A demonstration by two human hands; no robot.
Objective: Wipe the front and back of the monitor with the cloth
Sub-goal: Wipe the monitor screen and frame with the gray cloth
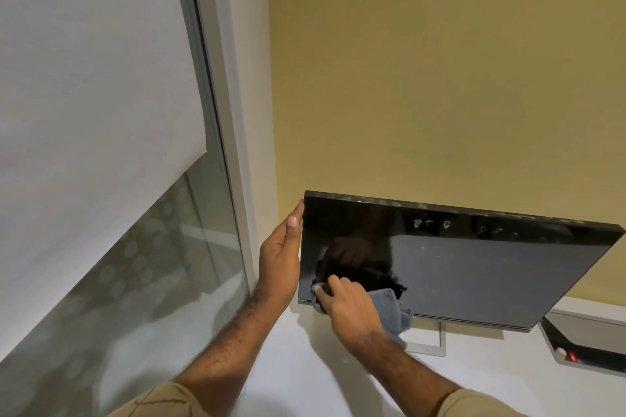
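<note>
fingers [330,283] of the right hand [349,308] are curled around a grey cloth [394,310] and press it against the lower left corner of the monitor [474,267]. the cloth bunches under the palm, with 1 fold sticking out past the fingertips to the left and a thicker wad hanging out to the right, over the bottom bezel. the left hand [281,257] lies flat and open along the monitor's left edge, thumb up near the top corner, palm against the side of the frame, holding nothing inside it.

the monitor stands on a white desk [305,366], close to a yellow wall [440,78], its screen facing the camera and leaning in the wide-angle view. the screen is off, black and glossy; it mirrors the right hand and cloth just above where they touch. several pale smudges sit in a row near the top of the glass, well apart from the cloth. a slim silver stand [437,342] shows below the bottom bezel, partly hidden by the cloth and wrist.

to the right of the monitor, a dark device with a small red light [572,356] rests on the desk. at the left, a window [152,264] with a white blind [84,78] half covers the glass.
</note>
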